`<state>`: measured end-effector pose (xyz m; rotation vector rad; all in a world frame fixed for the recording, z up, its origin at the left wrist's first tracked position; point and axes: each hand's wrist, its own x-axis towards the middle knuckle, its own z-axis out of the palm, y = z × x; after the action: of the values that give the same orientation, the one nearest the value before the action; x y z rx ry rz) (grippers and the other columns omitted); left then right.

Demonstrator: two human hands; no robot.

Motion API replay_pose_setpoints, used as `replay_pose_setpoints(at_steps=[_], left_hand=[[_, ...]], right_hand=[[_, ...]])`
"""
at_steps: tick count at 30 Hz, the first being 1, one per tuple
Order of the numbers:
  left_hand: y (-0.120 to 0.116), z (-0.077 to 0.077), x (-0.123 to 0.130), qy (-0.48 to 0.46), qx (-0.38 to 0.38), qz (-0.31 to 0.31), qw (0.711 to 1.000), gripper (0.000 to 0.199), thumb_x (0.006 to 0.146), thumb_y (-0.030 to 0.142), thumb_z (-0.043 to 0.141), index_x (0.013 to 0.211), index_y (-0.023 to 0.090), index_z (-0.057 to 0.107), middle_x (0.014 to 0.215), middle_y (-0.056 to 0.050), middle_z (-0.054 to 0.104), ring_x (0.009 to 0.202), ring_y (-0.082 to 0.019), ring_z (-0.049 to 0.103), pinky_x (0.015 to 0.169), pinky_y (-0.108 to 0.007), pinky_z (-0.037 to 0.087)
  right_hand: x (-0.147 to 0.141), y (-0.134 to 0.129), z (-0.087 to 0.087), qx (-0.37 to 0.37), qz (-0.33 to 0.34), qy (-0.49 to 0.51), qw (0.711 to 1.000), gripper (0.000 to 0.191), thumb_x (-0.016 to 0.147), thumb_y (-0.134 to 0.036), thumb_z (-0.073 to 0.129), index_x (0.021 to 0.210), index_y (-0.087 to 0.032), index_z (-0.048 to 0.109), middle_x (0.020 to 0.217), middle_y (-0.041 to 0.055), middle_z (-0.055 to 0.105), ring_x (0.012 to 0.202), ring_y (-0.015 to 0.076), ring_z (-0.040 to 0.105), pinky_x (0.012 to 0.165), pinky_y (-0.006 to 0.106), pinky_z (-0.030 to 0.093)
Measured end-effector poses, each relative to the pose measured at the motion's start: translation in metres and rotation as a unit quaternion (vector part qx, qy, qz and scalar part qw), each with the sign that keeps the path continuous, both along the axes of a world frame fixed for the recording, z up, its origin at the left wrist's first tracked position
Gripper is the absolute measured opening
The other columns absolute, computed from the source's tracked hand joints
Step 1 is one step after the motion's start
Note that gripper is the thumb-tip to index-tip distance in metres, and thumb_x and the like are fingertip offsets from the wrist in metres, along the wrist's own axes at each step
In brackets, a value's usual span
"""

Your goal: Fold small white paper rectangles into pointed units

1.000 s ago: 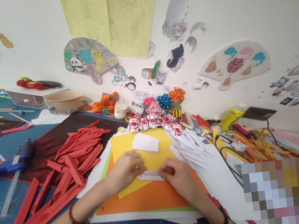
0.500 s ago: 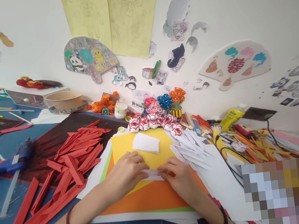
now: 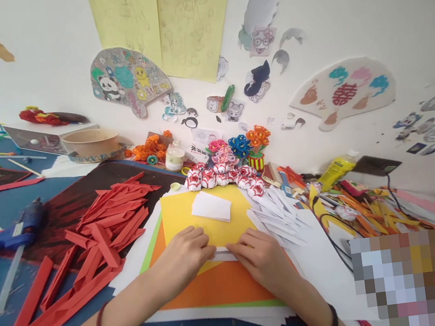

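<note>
Both hands work on a small white piece of paper [image 3: 222, 257], which lies on coloured sheets and shows a narrow fold along its far edge. My left hand [image 3: 186, 251] has its fingers closed at the left end, partly hiding it. On the other end press the thumb and bent fingers of my right hand [image 3: 258, 250]. Just beyond the hands, a stack of small white paper rectangles [image 3: 211, 207] rests on a yellow sheet [image 3: 176, 215]. Under that is an orange sheet [image 3: 201, 289].
Folded red paper strips [image 3: 100, 241] are heaped on the left, beside a blue glue gun [image 3: 16, 238]. White folded strips [image 3: 279, 216] lie to the right. Red-and-white paper pieces [image 3: 219, 176] and flowers in a striped pot [image 3: 257, 162] stand along the wall, near a yellow bottle [image 3: 335, 170].
The paper's raised far flap has come down into a narrow fold. My fingers have shifted slightly along it, the hands staying close together.
</note>
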<state>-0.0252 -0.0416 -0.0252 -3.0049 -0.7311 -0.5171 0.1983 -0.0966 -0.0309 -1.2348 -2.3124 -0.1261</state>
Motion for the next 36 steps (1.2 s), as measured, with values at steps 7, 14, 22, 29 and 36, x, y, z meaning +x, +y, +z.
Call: replay_pose_setpoints(at_steps=[7, 14, 22, 29, 36], left_hand=[[0.000, 0.000, 0.000, -0.006, 0.002, -0.006, 1.000, 0.022, 0.097, 0.015, 0.047, 0.081, 0.018, 0.061, 0.070, -0.002, 0.052, 0.068, -0.017, 0.043, 0.061, -0.032, 0.027], [0.000, 0.000, 0.000, 0.006, 0.005, -0.009, 1.000, 0.016, 0.095, 0.013, 0.050, 0.086, 0.019, 0.062, 0.073, -0.002, 0.055, 0.071, -0.018, 0.046, 0.062, -0.033, 0.028], [-0.002, 0.002, 0.001, 0.027, -0.001, 0.002, 1.000, 0.018, 0.095, 0.014, 0.050, 0.084, 0.019, 0.063, 0.073, -0.002, 0.057, 0.069, -0.018, 0.049, 0.060, -0.031, 0.029], [0.001, 0.008, -0.003, 0.033, -0.054, 0.041, 0.997, 0.023, 0.094, 0.018, 0.052, 0.079, 0.023, 0.068, 0.067, 0.000, 0.059, 0.055, -0.013, 0.051, 0.051, -0.030, 0.018], [0.006, 0.008, -0.006, -0.001, -0.102, 0.075, 0.992, 0.025, 0.092, 0.026, 0.055, 0.074, 0.023, 0.072, 0.065, 0.000, 0.065, 0.056, -0.013, 0.057, 0.050, -0.028, 0.016]], right_hand=[[-0.013, -0.004, -0.002, 0.074, 0.009, -0.024, 0.997, 0.021, 0.098, -0.012, 0.047, 0.100, -0.016, 0.068, 0.080, 0.0052, 0.066, 0.073, 0.0191, 0.051, 0.061, 0.033, 0.031], [-0.018, -0.005, -0.005, 0.095, 0.003, -0.064, 0.993, 0.025, 0.099, -0.012, 0.046, 0.086, -0.014, 0.066, 0.067, 0.0030, 0.059, 0.064, 0.0172, 0.048, 0.058, 0.033, 0.027], [-0.016, -0.005, -0.005, 0.062, -0.020, -0.084, 0.994, 0.026, 0.099, -0.010, 0.043, 0.091, -0.017, 0.067, 0.069, 0.0037, 0.063, 0.067, 0.0186, 0.050, 0.059, 0.034, 0.028], [-0.010, -0.011, -0.003, -0.009, -0.051, -0.012, 0.999, 0.023, 0.094, -0.014, 0.052, 0.092, -0.023, 0.073, 0.071, 0.0032, 0.070, 0.065, 0.0193, 0.049, 0.059, 0.032, 0.031], [0.000, -0.009, 0.005, -0.090, -0.095, 0.063, 0.989, 0.018, 0.091, -0.027, 0.062, 0.090, -0.035, 0.079, 0.071, -0.0002, 0.075, 0.056, 0.0169, 0.057, 0.052, 0.028, 0.039]])
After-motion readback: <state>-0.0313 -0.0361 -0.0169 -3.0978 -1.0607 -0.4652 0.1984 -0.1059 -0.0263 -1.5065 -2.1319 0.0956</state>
